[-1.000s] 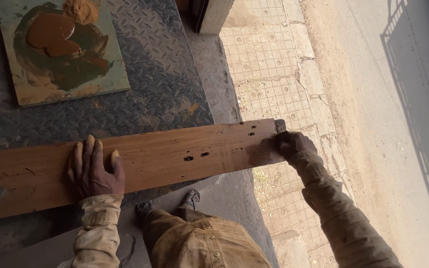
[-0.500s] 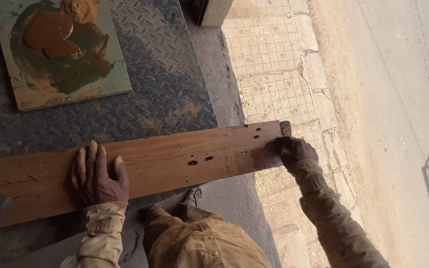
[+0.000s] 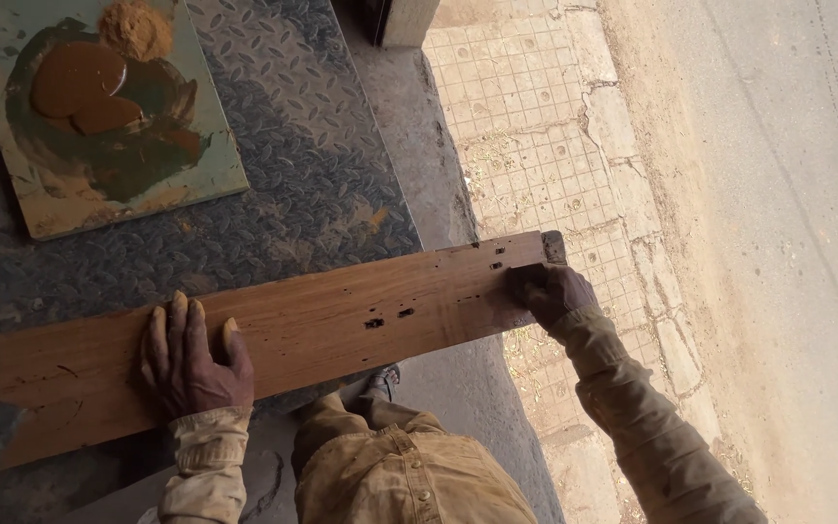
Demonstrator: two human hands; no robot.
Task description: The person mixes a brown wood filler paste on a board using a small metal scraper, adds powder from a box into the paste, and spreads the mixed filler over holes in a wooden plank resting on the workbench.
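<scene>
wooden plank (image 3: 341, 325) lies under left hand (image 3: 191, 359), right hand (image 3: 550, 291) gripping its end.

Head camera looks steeply down; near

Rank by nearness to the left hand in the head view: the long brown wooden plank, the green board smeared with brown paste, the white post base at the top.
1. Long brown wooden plank: under the left hand.
2. Green board smeared with brown paste: beyond it, upper left.
3. White post base: top centre, farthest.
</scene>
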